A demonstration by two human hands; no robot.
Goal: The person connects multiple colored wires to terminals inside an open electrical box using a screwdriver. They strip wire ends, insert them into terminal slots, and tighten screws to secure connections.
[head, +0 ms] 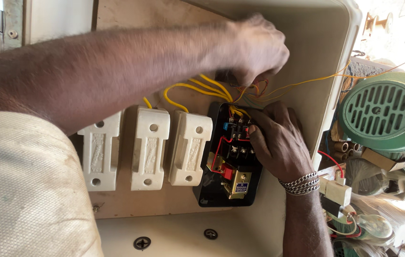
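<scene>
Yellow wires (pixel 197 88) arching from the white porcelain fuse holders (pixel 148 147) to the black contactor unit (pixel 228 162), all mounted on a wooden backboard (pixel 131 202) inside a pale metal enclosure (pixel 326 62). Left hand (pixel 257 47), reaching across from the upper left, fingers curled and pinched on the thin wire bundle near the backboard's top edge; exact grip blurred. Right hand (pixel 276 140), wearing a chain bracelet (pixel 300 183), resting on the contactor's right side, fingertips pressed at its terminals, nothing clearly grasped. Green slotted motor cover (pixel 383 112) outside the enclosure's right wall.
</scene>
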